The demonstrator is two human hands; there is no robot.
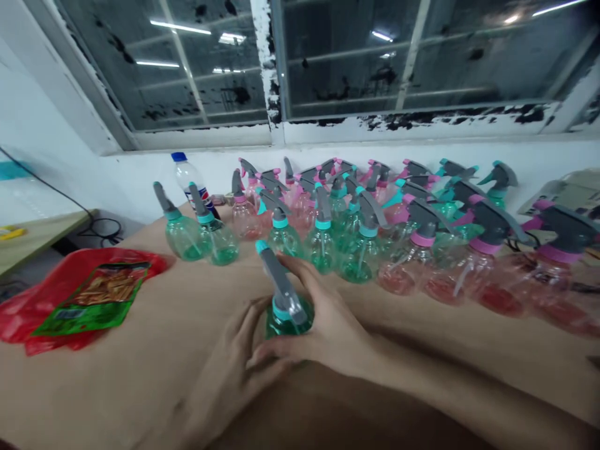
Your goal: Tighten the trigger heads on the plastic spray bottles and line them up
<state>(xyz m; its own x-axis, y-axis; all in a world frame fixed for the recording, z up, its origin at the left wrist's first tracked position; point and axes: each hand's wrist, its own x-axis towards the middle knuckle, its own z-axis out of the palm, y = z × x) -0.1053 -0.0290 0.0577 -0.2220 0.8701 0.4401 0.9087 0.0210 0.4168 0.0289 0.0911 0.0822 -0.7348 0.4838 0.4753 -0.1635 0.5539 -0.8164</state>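
A green see-through spray bottle (276,326) with a grey trigger head and turquoise collar stands upright between my hands at the middle of the table. My right hand (335,322) wraps round its right side, the thumb across the front and the fingers behind the head. Against the left side of the bottle curves my left hand (234,359), its thumb low in front; it is slightly blurred. Part of the bottle's body is hidden by my fingers. Just behind it are more green spray bottles (284,237).
Rows of pink spray bottles (497,294) and green ones fill the table's back and right. Two green bottles (187,237) stand at the left, near a soda bottle (190,178). A snack packet (100,297) lies on a red plastic bag (60,262). Windows rise behind.
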